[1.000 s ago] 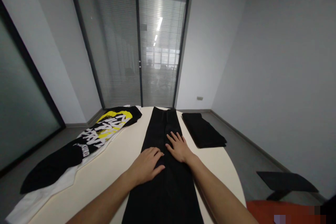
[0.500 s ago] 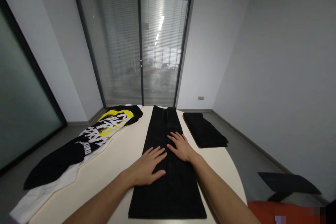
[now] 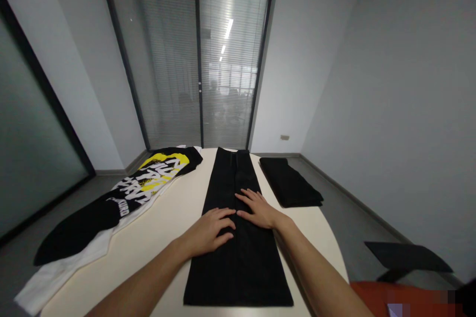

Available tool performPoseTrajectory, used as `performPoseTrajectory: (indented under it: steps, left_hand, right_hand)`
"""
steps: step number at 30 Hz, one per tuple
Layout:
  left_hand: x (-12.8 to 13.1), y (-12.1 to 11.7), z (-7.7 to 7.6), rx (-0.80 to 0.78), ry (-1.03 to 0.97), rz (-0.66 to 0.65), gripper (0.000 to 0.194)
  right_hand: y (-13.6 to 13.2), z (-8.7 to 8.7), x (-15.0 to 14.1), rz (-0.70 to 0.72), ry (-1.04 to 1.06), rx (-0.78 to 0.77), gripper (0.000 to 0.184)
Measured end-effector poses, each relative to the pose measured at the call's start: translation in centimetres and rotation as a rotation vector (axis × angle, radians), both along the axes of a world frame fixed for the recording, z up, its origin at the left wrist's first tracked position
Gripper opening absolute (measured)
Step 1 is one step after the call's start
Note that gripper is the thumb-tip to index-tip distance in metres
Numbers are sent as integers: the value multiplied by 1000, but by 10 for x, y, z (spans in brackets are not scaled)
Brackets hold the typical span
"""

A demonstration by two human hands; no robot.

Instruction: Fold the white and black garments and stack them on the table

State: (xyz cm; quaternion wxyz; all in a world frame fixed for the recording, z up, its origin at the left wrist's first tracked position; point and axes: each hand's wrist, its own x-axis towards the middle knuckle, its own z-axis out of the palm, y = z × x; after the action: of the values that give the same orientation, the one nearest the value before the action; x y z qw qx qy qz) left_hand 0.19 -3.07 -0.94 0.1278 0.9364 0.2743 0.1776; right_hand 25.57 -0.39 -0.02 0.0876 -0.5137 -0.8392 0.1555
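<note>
A pair of black trousers [image 3: 232, 178] lies lengthwise down the middle of a cream table [image 3: 167, 223], folded leg on leg. My left hand [image 3: 208, 230] rests on the cloth at mid-length, fingers slightly curled and pressing down. Just beyond it and to the right, my right hand [image 3: 258, 208] lies flat on the trousers with fingers stretched out. The two hands almost touch at the fingertips. Neither hand holds anything.
A black T-shirt with yellow and white print [image 3: 122, 193] lies along the table's left side on top of a white garment [image 3: 55, 272]. A folded black garment [image 3: 290, 183] sits at the right edge. A dark chair [image 3: 405, 257] stands on the right.
My left hand has curled its fingers slightly and drawn a little nearer to me. My right hand has slid slightly toward me along the trousers. The view has shifted a little.
</note>
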Motion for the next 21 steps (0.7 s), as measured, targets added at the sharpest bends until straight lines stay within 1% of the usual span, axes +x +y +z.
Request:
performPoseTrajectory:
  steps: [2,3,7,9,11,14,16,18,21]
  left_hand:
    - [0,2,-1,16,-6,28,26]
    - [-1,2,-1,27,-12,44,29]
    - [-1,3,2,69,-36,107,31]
    - [-1,4,3,60,-35,139,30]
    - [-2,6,2,45,-21,161,30]
    - [-5,8,4,43,34,150,31]
    - [-8,6,11,57,63,134,36]
    - [-9,-2,23,61,64,103,38]
    - [-6,-18,44,-8,87,-11,41]
  right_hand:
    - [-1,3,3,-11,-7,-66,75]
    - [-3,5,3,-15,-8,-74,75]
    - [-11,19,-2,5,24,32,70]
    - [-17,25,-6,32,48,49,69]
    - [-21,27,-9,54,49,-2,76]
    - [-22,25,-9,78,42,-74,90]
    - [-19,20,-9,74,52,-71,92]
    - [-15,14,-8,68,61,-48,92]
    - [-10,7,-6,79,80,-9,90]
